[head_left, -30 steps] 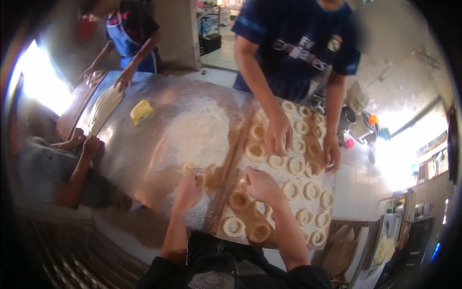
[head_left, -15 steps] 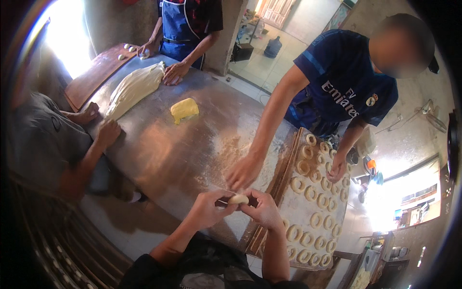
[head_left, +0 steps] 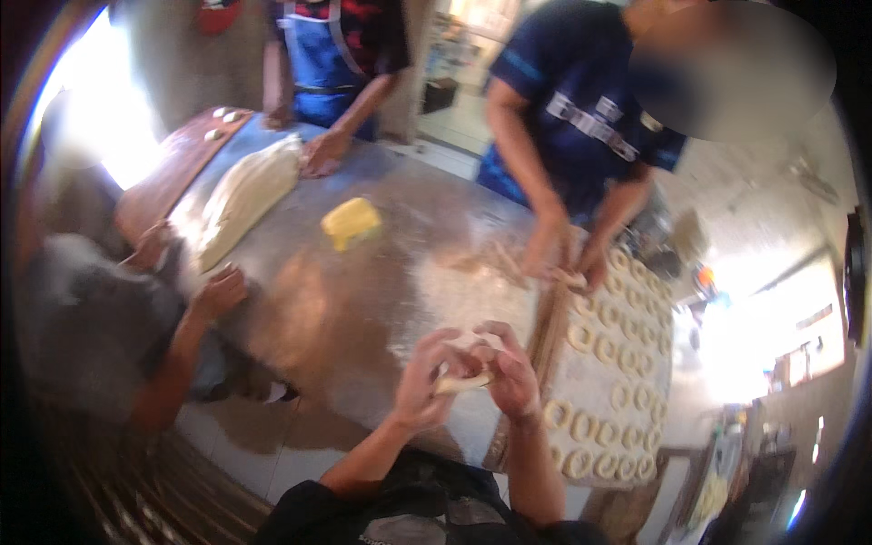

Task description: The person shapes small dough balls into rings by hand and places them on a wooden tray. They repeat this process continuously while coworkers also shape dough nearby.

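Left hand [head_left: 423, 381] and right hand [head_left: 514, 377], fingers curled partway, together grip a ring [head_left: 463, 385] of dough, left of the tray [head_left: 584, 382]. The metal surface [head_left: 377, 282] left of the tray bears flour [head_left: 468, 295], a yellow block [head_left: 351, 221] and, farther off, a slab [head_left: 250, 195]. Right of the tray: a bright window [head_left: 763, 318].

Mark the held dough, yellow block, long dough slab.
Held dough [head_left: 463, 384], head view: near edge.
Yellow block [head_left: 351, 220], head view: middle of top.
Long dough slab [head_left: 247, 195], head view: middle of top.
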A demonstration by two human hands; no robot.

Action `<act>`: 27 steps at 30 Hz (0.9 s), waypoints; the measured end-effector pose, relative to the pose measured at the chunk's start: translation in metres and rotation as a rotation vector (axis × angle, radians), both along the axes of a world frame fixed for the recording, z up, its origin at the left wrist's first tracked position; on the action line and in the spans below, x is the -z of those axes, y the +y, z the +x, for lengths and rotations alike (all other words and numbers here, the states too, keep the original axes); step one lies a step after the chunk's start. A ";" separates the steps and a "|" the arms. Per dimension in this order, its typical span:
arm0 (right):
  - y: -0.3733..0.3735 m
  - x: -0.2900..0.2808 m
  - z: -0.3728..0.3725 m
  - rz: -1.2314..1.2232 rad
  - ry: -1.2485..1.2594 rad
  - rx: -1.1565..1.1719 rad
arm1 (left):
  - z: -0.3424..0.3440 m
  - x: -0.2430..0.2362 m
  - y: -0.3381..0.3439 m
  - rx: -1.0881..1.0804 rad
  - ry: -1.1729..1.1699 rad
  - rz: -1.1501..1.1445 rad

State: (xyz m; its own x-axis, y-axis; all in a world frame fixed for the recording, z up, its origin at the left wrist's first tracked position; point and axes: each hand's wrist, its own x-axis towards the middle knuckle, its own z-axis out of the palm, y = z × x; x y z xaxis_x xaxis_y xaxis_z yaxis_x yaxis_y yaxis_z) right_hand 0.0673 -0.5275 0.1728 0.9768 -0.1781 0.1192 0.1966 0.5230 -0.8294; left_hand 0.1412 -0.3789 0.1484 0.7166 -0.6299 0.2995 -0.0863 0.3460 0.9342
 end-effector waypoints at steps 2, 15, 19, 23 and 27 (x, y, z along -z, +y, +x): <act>0.001 -0.003 -0.014 0.002 -0.053 0.126 | -0.009 -0.006 -0.008 0.186 0.150 -0.407; -0.051 -0.028 -0.093 -0.340 0.152 0.339 | -0.067 -0.008 -0.103 -0.051 -0.404 0.188; -0.071 -0.029 -0.124 -0.264 0.203 0.529 | -0.099 -0.002 -0.140 -0.066 -0.523 0.149; -0.101 -0.017 -0.170 0.056 -0.109 0.509 | -0.139 -0.012 -0.178 0.087 -0.052 0.128; -0.131 -0.013 -0.183 -0.285 0.320 0.662 | -0.164 -0.007 -0.220 0.116 -0.273 0.147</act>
State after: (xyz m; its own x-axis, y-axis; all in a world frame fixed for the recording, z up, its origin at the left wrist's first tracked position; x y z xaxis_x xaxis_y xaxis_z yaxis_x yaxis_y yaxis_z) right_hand -0.1156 -0.6589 0.1858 0.6724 -0.7398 -0.0215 0.1219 0.1394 -0.9827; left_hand -0.0227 -0.5988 0.1555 0.5436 -0.7531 0.3706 -0.3086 0.2313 0.9226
